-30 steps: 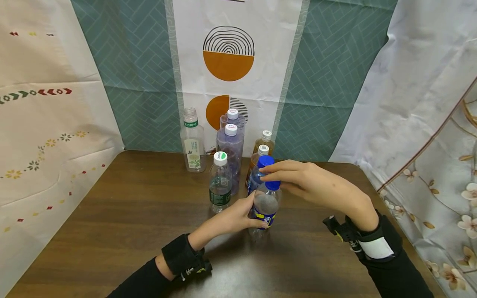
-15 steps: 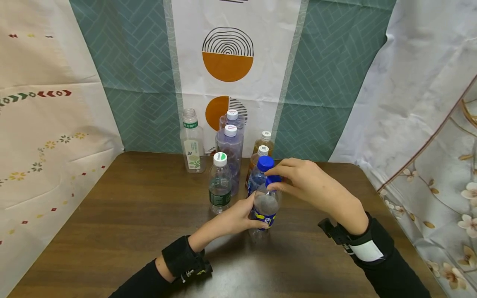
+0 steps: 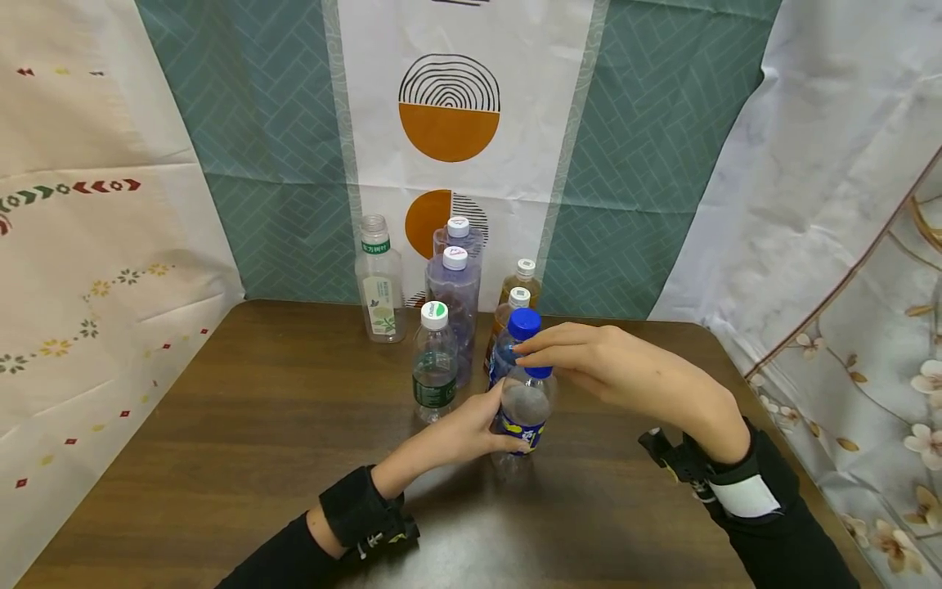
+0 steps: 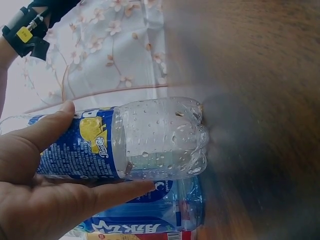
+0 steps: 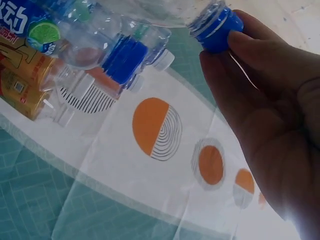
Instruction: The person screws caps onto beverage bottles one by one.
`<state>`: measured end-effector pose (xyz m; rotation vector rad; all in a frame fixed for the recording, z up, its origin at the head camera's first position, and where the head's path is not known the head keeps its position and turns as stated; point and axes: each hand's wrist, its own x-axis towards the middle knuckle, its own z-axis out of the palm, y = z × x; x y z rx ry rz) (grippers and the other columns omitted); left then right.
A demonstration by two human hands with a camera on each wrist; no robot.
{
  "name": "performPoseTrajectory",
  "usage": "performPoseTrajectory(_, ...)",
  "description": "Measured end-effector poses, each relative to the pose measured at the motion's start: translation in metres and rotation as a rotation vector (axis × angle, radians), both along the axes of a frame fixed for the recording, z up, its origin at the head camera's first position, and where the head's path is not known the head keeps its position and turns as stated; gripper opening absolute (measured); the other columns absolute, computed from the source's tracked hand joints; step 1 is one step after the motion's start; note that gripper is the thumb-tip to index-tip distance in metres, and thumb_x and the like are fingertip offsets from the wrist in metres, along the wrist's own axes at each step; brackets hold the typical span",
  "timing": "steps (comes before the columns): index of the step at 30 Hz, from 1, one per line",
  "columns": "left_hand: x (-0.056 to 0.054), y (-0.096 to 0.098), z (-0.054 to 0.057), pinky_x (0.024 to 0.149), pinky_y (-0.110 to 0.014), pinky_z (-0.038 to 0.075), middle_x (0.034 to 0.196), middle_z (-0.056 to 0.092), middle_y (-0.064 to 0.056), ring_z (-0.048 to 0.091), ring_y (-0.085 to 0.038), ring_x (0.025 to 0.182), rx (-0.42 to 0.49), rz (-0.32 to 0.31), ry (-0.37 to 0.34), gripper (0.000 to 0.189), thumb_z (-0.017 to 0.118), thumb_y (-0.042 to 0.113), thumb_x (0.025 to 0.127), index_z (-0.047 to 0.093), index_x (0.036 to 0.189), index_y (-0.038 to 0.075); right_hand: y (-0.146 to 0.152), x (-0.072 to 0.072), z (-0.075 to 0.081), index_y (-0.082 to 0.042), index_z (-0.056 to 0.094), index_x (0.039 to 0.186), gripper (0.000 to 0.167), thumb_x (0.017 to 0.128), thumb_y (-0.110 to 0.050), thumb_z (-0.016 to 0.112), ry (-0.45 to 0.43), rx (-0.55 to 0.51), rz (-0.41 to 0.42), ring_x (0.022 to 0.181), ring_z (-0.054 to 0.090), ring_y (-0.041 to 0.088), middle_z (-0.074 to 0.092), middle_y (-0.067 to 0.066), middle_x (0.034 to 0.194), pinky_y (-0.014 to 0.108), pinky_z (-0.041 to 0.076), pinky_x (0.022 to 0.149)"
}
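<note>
My left hand (image 3: 467, 427) grips a clear plastic bottle (image 3: 524, 401) with a blue and yellow label, upright on the wooden table. In the left wrist view, thumb and fingers lie around its label (image 4: 95, 140). Water drops cling inside the lower part (image 4: 160, 137). Over the bottle's top, my right hand (image 3: 625, 372) pinches the blue cap (image 5: 217, 30) between thumb and fingers. The cap sits on the bottle neck. Directly behind stands a blue-tinted bottle (image 3: 506, 353) with its own blue cap (image 3: 524, 323).
Left of the held bottle stands a green-labelled bottle (image 3: 434, 376). Behind it are two purplish bottles (image 3: 455, 286) and a capless clear bottle (image 3: 380, 286). Two amber bottles (image 3: 521, 286) with white caps stand at the back. Patterned cloths (image 3: 280, 164) hang around the wooden table (image 3: 257, 409).
My right hand turned inward around the cap half a second ago, then swung back out, its fingers extending over the cap again. The left hand and the bottle keep their place.
</note>
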<state>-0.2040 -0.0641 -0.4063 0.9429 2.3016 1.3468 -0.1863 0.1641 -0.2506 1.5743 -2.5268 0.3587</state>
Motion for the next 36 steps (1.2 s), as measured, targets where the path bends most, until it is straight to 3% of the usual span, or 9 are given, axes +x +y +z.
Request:
performPoseTrajectory(5,0.001,-0.001,0.001,0.108,-0.040,0.047,0.144,0.056,-0.010,0.056,-0.024,0.132,0.003,0.000,0.003,0.076,0.075,0.023,0.094,0.029,0.153,0.010,-0.002,-0.004,0.000,-0.011,0.070,0.127,0.041,0.090,0.005,0.073,0.017,-0.017,0.010,0.120,0.063,0.018,0.068,-0.001,0.128,0.035,0.057,0.092)
performPoseTrajectory(11,0.001,0.000,0.001,0.108,-0.039,0.047,0.143,0.057,-0.009,0.057,-0.023,0.130,0.013,0.007,0.010,0.075,0.076,0.022,0.094,0.031,0.153,0.011,-0.008,-0.002,-0.001,-0.009,0.072,0.118,0.033,0.087,0.001,0.078,0.112,-0.046,-0.025,0.105,0.067,0.018,0.070,0.002,0.114,0.033,0.059,0.085)
performPoseTrajectory(19,0.003,0.003,-0.002,0.105,-0.037,0.050,0.139,0.059,-0.008,0.059,-0.023,0.127,0.017,0.035,0.045,0.070,0.077,0.021,0.092,0.037,0.148,0.011,-0.012,0.004,-0.015,-0.002,0.070,0.114,0.035,0.081,0.000,0.083,0.226,-0.152,-0.057,0.091,0.069,0.019,0.068,0.007,0.105,0.030,0.060,0.075)
performPoseTrajectory(26,0.006,0.008,-0.005,0.101,-0.039,0.052,0.134,0.062,-0.011,0.062,-0.026,0.123,0.009,0.084,0.048,0.067,0.078,0.022,0.092,0.038,0.144,0.006,-0.019,0.009,-0.019,-0.003,0.071,0.109,0.035,0.077,-0.008,0.087,0.309,-0.139,-0.139,0.087,0.070,0.023,0.070,0.009,0.098,0.033,0.061,0.072)
performPoseTrajectory(30,0.007,0.006,-0.004,0.100,-0.036,0.052,0.134,0.062,-0.010,0.062,-0.024,0.123,-0.011,0.084,0.048,0.069,0.078,0.024,0.091,0.038,0.145,0.007,-0.018,0.011,-0.020,-0.004,0.073,0.111,0.038,0.076,-0.008,0.087,0.292,-0.156,-0.138,0.089,0.071,0.022,0.071,0.008,0.102,0.033,0.061,0.072)
performPoseTrajectory(36,0.007,0.003,-0.001,0.102,-0.033,0.051,0.136,0.061,-0.007,0.060,-0.020,0.124,-0.018,0.058,0.051,0.071,0.079,0.026,0.091,0.037,0.146,0.011,-0.003,0.009,-0.029,-0.006,0.070,0.128,0.049,0.081,-0.002,0.082,0.218,-0.205,-0.129,0.102,0.071,0.023,0.070,0.008,0.119,0.033,0.060,0.078)
